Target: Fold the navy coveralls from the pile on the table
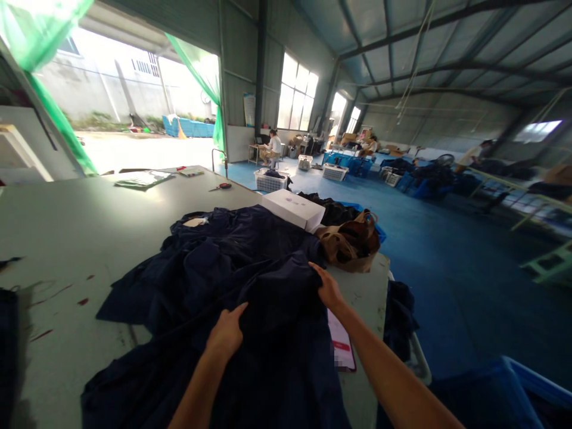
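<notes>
A dark navy garment [272,298] lies heaped and creased across the table [89,238], its near part hanging toward me. My left hand [226,335] pinches the cloth at the lower middle, with the fingertips partly hidden in the folds. Farther right, my right hand [329,288] grips the garment's right side, thumb on top and the other fingers out of sight under the fabric. A pale label [195,222] shows near the garment's far end. Beside my right forearm lies a phone [344,351] with a lit screen, partly covered by the cloth.
Past the garment stand a white box [292,208] and a brown bag [353,244]. Scissors [221,186] and plastic-wrapped packets [143,179] lie at the table's far side. A blue crate [504,387] is at the lower right. Several people work in the background.
</notes>
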`<action>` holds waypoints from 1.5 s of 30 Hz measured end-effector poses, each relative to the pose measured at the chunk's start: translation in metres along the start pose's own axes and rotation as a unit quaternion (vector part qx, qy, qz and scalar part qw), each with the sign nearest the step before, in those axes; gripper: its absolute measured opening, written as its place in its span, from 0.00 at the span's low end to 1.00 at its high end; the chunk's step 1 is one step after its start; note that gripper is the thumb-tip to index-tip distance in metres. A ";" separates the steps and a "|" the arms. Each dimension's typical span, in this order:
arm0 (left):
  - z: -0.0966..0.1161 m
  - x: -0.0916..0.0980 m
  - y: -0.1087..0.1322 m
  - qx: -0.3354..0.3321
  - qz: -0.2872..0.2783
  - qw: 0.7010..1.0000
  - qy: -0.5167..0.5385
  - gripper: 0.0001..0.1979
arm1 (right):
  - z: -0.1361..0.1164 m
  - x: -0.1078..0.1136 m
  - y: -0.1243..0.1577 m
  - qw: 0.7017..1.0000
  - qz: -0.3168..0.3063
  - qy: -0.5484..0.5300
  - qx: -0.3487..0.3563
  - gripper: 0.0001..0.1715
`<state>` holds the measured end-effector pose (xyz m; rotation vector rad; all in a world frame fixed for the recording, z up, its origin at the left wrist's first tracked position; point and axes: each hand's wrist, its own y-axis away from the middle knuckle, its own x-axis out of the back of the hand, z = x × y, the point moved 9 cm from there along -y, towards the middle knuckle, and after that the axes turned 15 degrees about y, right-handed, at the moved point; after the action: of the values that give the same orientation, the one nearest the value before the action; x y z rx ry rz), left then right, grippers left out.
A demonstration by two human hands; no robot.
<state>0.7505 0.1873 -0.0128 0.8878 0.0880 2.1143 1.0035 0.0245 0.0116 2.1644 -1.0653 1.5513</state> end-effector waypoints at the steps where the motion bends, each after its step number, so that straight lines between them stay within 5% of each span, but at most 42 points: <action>1: -0.009 0.017 0.001 0.023 0.013 0.999 -0.045 0.26 | -0.001 0.004 0.002 1.000 -0.004 0.003 0.002 0.46; 5: -0.035 0.079 0.011 0.103 0.089 0.969 -0.207 0.21 | -0.016 0.002 0.012 0.994 -0.098 0.020 0.054 0.37; 7: -0.035 0.092 0.019 0.105 0.125 0.949 -0.269 0.21 | -0.029 -0.007 0.016 0.983 -0.161 0.031 0.085 0.26; 12: -0.033 0.072 0.031 0.068 0.163 0.935 -0.308 0.23 | -0.059 -0.022 -0.001 0.976 -0.164 0.112 0.084 0.16; 16: -0.049 0.054 0.025 0.028 0.199 0.943 -0.267 0.27 | -0.088 -0.047 -0.027 0.971 -0.129 0.175 0.094 0.30; 21: -0.076 0.047 0.013 -0.017 0.204 0.955 -0.214 0.26 | -0.105 -0.091 -0.043 0.943 -0.170 0.263 0.112 0.49; 24: -0.084 0.047 0.009 -0.019 0.200 0.962 -0.186 0.26 | -0.106 -0.105 -0.042 0.926 -0.192 0.302 0.122 0.47; 29: -0.074 0.042 0.004 -0.020 0.198 0.966 -0.167 0.26 | -0.090 -0.075 -0.042 0.933 -0.143 0.318 0.092 0.24; 34: -0.025 0.036 -0.014 -0.131 0.184 0.956 -0.186 0.26 | -0.046 -0.014 -0.056 0.936 -0.048 0.348 -0.015 0.24; 37: -0.011 0.031 -0.033 -0.149 0.146 0.955 -0.212 0.30 | -0.031 0.002 -0.059 0.933 -0.026 0.354 -0.058 0.25; 40: -0.022 0.026 -0.048 -0.078 0.105 0.964 -0.230 0.32 | -0.037 -0.002 -0.052 0.936 -0.028 0.346 -0.059 0.29; 45: -0.040 0.029 -0.043 -0.016 0.149 0.962 -0.229 0.31 | -0.066 -0.049 -0.019 0.954 -0.139 0.267 0.002 0.37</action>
<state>0.7420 0.2453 -0.0415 1.4185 -0.3394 2.1111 0.9629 0.0966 -0.0036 1.6488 -0.5570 1.8370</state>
